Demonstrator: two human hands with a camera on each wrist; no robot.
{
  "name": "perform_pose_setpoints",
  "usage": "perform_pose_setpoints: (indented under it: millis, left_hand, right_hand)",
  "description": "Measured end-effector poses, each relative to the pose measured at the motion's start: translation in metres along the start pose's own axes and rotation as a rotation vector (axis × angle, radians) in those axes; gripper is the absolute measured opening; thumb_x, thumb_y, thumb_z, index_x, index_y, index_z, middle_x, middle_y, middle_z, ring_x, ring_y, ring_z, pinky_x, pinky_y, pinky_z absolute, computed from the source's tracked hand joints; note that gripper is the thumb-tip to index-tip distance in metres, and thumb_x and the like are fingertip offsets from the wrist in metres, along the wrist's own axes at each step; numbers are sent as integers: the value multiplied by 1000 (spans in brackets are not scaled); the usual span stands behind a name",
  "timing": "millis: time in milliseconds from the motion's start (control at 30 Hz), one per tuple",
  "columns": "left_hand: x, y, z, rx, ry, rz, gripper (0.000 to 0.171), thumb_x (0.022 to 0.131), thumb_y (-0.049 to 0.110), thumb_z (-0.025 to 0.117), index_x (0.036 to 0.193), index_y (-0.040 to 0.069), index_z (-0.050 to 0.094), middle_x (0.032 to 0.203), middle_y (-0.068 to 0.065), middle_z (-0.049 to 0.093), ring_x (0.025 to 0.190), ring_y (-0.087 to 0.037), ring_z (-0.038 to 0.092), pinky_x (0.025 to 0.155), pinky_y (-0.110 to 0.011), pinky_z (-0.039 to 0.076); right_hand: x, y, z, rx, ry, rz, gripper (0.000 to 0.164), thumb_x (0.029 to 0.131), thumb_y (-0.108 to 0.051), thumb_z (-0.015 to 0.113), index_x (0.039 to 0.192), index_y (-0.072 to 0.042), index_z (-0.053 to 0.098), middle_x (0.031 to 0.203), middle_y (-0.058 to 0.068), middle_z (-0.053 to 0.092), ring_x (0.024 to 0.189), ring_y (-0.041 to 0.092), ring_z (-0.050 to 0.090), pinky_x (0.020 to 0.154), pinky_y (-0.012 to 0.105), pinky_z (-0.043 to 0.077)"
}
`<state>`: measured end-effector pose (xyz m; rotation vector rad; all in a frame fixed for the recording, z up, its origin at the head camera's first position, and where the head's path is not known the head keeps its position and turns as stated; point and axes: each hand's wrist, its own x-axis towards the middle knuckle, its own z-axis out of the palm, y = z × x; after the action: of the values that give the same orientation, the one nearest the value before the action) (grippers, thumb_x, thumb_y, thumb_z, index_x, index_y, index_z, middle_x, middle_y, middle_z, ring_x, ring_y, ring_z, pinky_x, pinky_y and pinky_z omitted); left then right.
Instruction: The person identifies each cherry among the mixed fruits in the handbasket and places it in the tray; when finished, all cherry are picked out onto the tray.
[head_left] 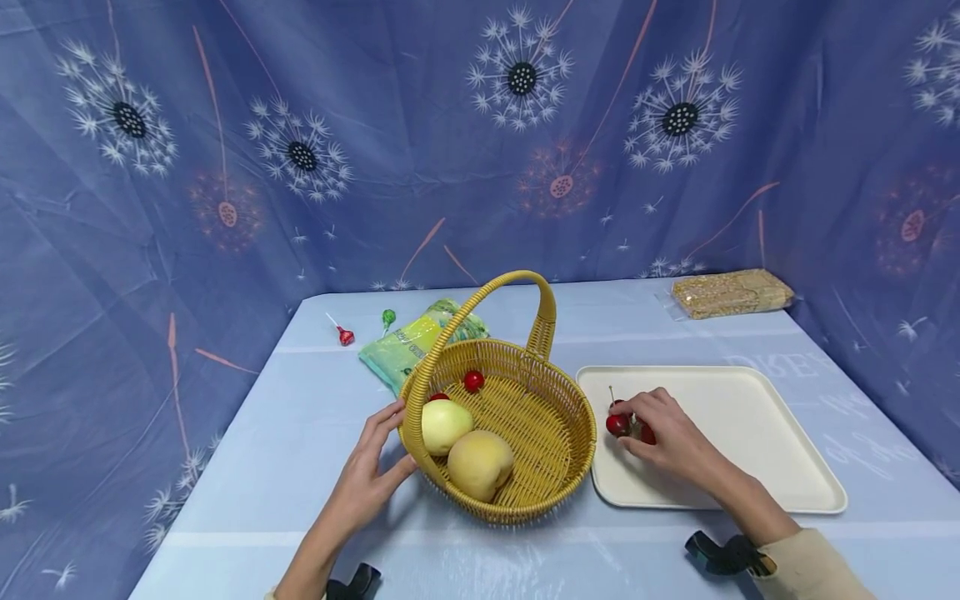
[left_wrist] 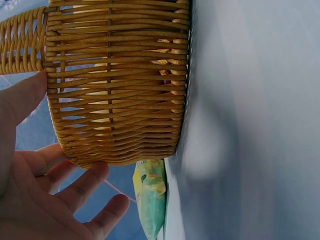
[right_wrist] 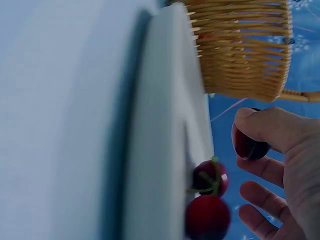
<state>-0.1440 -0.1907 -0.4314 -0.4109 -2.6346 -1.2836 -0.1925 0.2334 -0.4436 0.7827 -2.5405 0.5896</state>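
Observation:
A yellow wicker basket (head_left: 551, 467) with a tall handle holds a pale yellow-green fruit (head_left: 446, 426), a yellow peach-like fruit (head_left: 480, 465) and red cherries (head_left: 473, 382). My left hand (head_left: 367, 475) touches the basket's outer left side, its fingers spread along the weave. Over the left end of a white tray (head_left: 750, 450), my right hand (head_left: 671, 437) pinches a dark red cherry (right_wrist: 250, 142) between thumb and fingertip. Below that hand in the right wrist view are a dark cherry (right_wrist: 210, 177) with a green stem and a brighter red cherry (right_wrist: 207, 217) on the tray.
Behind the basket lies a green and yellow packet (head_left: 408, 342). Near it are a red lollipop (head_left: 345, 336) and a green lollipop (head_left: 388, 317). A clear-wrapped golden pack (head_left: 731, 293) sits at the back right, before a blue dandelion-print curtain (head_left: 420, 167).

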Motion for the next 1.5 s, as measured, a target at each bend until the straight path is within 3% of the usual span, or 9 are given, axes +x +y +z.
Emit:
perform_pose_setpoints:
  millis: [267, 933, 1500]
  left_hand:
    - [0, 0, 0, -9, -3, -3, 58, 88, 30, 66, 140, 23, 43, 151, 2, 32, 141, -31, 30, 106, -64, 29]
    - [0, 0, 0, -8, 0, -1, 59, 87, 30, 67, 140, 20, 43, 151, 1, 32, 140, -31, 31, 106, -62, 29]
    - [0, 0, -1, -9, -3, -10, 59, 87, 31, 67, 139, 20, 43, 151, 1, 32, 140, -31, 31, 106, -63, 29]
  right_hand:
    - [-8, 6, 10, -44, -18, 13, 44, 63, -15, 84, 102, -19, 65, 94, -5, 63, 93, 13, 43, 78, 34, 32]
    - [-10, 6, 9, -71, -11, 19, 46, 59, -23, 88, 100, -19, 67, 95, -4, 63, 95, 16, 43, 78, 36, 30]
    - [30, -21, -27, 65, 12, -21, 41, 71, -18, 81, 109, -18, 65, 108, -3, 64, 97, 8, 44, 82, 31, 33]
